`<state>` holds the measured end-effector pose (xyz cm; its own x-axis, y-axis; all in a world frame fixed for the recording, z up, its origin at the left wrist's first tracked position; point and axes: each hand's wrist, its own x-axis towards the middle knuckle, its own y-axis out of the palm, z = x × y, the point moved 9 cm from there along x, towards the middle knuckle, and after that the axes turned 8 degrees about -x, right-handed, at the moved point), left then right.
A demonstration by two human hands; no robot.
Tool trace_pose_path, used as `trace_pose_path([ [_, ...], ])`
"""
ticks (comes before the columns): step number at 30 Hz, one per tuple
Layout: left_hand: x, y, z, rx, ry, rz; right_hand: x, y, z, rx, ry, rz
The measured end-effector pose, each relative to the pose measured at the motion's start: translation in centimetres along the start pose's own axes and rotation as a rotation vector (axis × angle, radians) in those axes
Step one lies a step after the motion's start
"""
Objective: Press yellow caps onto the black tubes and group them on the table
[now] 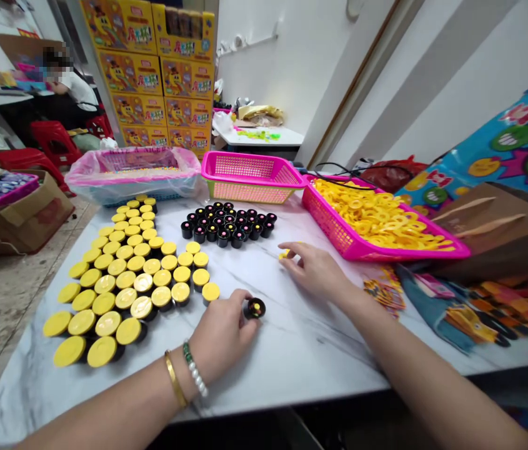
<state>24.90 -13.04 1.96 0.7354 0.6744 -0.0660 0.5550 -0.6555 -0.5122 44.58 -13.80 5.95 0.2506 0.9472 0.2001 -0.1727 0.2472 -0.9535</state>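
Note:
My left hand (224,331) pinches a small black cup (255,307) with a yellow spot inside, standing on the white marbled table (301,337). My right hand (313,267) lies further back on the table, its fingers closed on a small yellow piece (284,254). To the left stand many black cups capped with yellow lids (125,275). Behind my hands is a cluster of uncapped black cups (227,224). A pink basket (338,234) full of yellow rings (380,219) sits at the right.
An empty pink basket (249,175) and a bin lined with pink plastic (132,172) stand at the back. Printed colourful sheets (479,306) and brown cardboard (493,219) lie at the right. Yellow cartons (151,75) are stacked behind; a person (69,81) sits far left.

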Motion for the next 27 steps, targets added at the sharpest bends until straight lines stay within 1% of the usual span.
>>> trace_pose_path([
  [2,0.0,-0.1,-0.2,-0.01,0.018,0.002,0.7,0.7,-0.7,-0.11,-0.124,0.046],
  [4,-0.1,-0.3,-0.4,0.001,0.025,-0.001,0.4,1.3,-0.8,-0.159,-0.22,0.12],
  [6,-0.2,-0.9,-0.5,0.065,0.014,-0.033,-0.4,1.4,-0.7,-0.188,-0.233,0.168],
  [8,-0.2,-1.6,-0.6,0.16,-0.006,-0.08,-1.4,1.0,0.2,-0.184,-0.239,0.161],
  [10,-0.3,-1.8,-0.7,0.235,-0.018,-0.09,-2.5,0.2,1.8,-0.116,-0.268,0.11],
  [12,-0.3,-1.7,-0.7,0.268,-0.018,-0.073,-3.5,-0.4,3.6,0.009,-0.282,0.074],
  [15,-0.3,-1.4,-0.5,0.258,-0.009,-0.046,-4.7,-0.7,6.0,0.195,-0.283,0.097],
  [18,-0.2,-1.2,-0.1,0.202,-0.028,-0.025,-5.3,-0.6,8.4,0.3,-0.354,0.131],
  [21,-0.1,-1.3,0.0,0.17,-0.039,-0.015,-5.2,-0.2,9.3,0.345,-0.378,0.15],
  [27,0.1,-1.1,0.2,0.126,-0.049,0.014,-4.9,0.8,9.3,0.379,-0.374,0.201],
])
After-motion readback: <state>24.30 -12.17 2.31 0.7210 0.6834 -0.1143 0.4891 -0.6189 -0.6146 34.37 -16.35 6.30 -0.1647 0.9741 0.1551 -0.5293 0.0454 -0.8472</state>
